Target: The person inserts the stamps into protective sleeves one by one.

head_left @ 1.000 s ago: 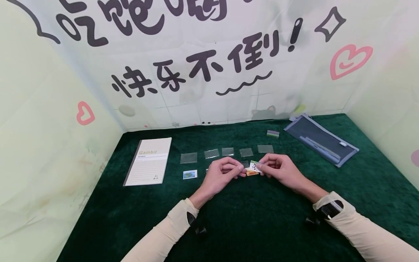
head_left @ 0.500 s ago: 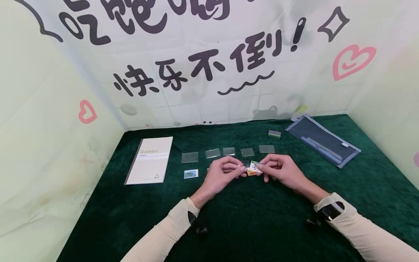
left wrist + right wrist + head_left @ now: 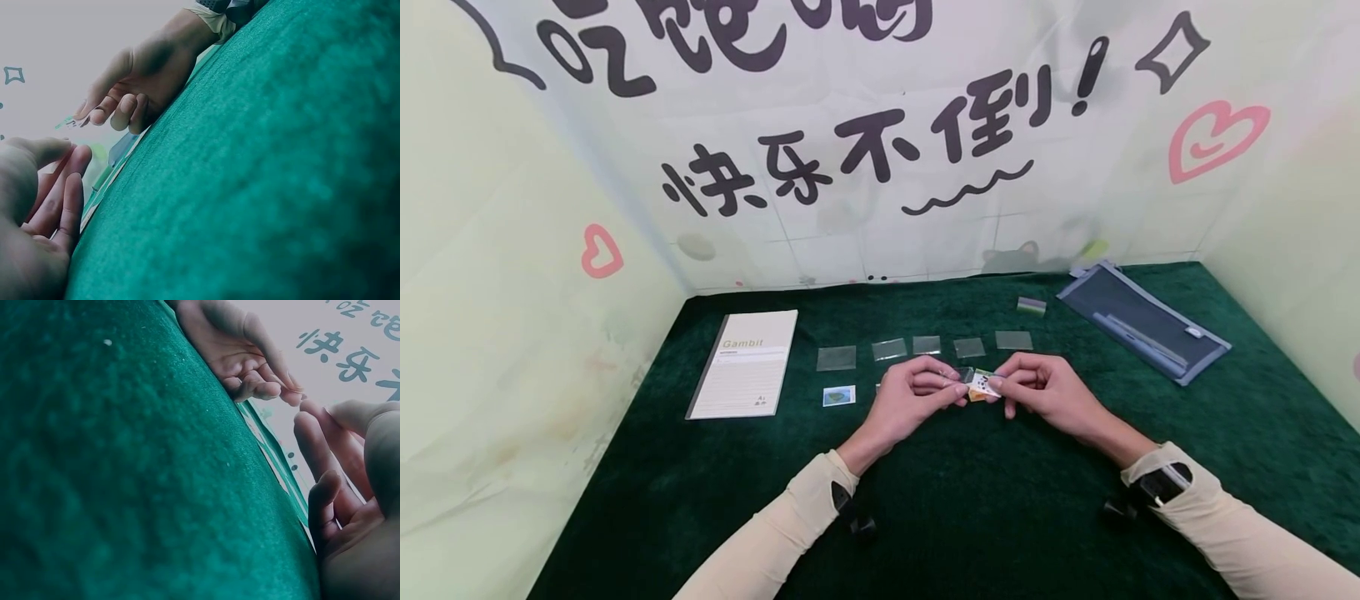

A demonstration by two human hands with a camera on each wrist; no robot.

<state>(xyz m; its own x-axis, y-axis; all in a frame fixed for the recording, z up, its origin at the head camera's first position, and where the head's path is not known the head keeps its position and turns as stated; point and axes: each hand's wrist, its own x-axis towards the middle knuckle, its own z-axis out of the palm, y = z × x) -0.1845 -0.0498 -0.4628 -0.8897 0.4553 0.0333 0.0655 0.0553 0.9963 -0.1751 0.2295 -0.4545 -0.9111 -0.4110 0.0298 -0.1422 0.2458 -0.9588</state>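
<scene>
In the head view, my right hand [image 3: 1045,385] pinches a small white stamp [image 3: 983,383] with dark markings and a green edge between thumb and fingers. My left hand [image 3: 917,390] pinches a small clear plastic sleeve [image 3: 964,375], its edge right at the stamp's left side. Both sets of fingertips almost meet. An orange stamp [image 3: 976,397] shows under the white one. Left of my left hand lies a blue and green stamp [image 3: 838,396]. The left wrist view shows the white stamp [image 3: 72,122] at my right fingertips.
A row of several clear sleeves [image 3: 837,359] lies behind the hands on the dark green cloth [image 3: 970,517]. A notebook [image 3: 745,367] is at the left. A blue mesh zip pouch [image 3: 1146,321] and a small striped piece [image 3: 1032,306] lie toward the back right.
My left fingertips have shifted slightly right, bringing the sleeve up against the white stamp. My right hand keeps its pinch on the stamp. The head view has shifted slightly.
</scene>
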